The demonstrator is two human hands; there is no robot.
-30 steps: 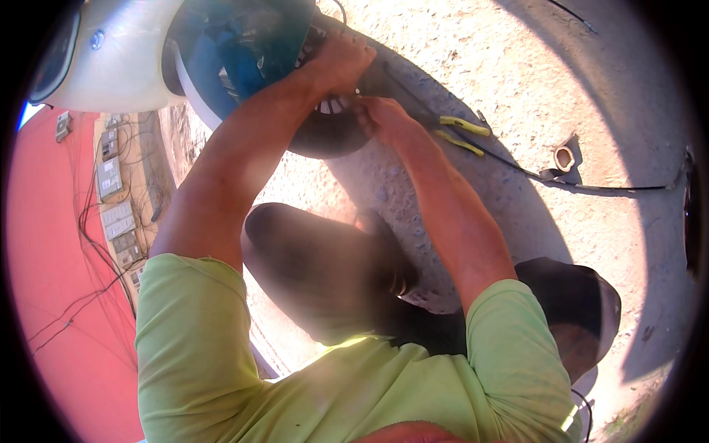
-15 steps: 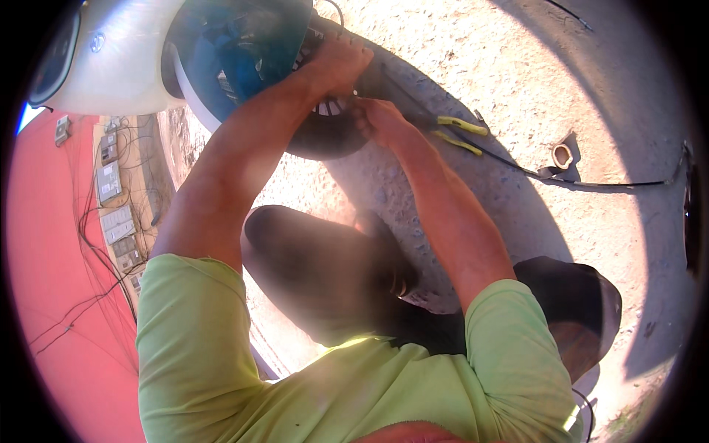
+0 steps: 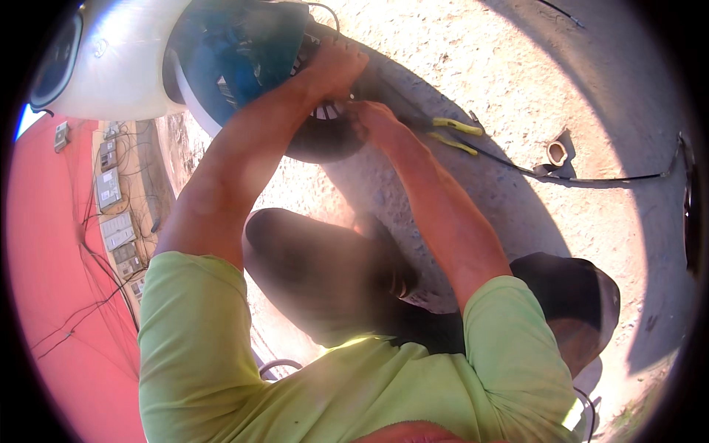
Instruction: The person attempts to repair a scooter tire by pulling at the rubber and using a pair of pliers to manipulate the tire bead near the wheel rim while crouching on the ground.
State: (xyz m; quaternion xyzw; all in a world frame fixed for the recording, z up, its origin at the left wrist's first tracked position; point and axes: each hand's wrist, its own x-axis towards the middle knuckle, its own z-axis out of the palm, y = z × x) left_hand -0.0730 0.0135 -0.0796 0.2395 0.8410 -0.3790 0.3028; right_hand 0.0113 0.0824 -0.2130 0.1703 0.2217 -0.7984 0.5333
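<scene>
Right hand [image 3: 375, 122] sits at the right edge of the dark wheel [image 3: 323, 142], the left hand [image 3: 338, 68] farther out, over its slotted rim [image 3: 325, 111]; from my remote view I cannot tell whether either grips.

The white panel [image 3: 140, 81] appeared glossy, the teal cover [image 3: 277, 48] smooth and shiny. The tyre [image 3: 325, 146] looked matt rubber, the yellow handles [image 3: 459, 125] plastic, the shirt [image 3: 354, 391] cloth, the ground [image 3: 458, 59] rough.

Wheel [image 3: 325, 142] at upper centre, left hand [image 3: 337, 65] over its upper part, right hand [image 3: 375, 122] by its right edge, pliers [image 3: 458, 125] on ground [image 3: 458, 63] farther right, wall [image 3: 55, 251] far left
</scene>
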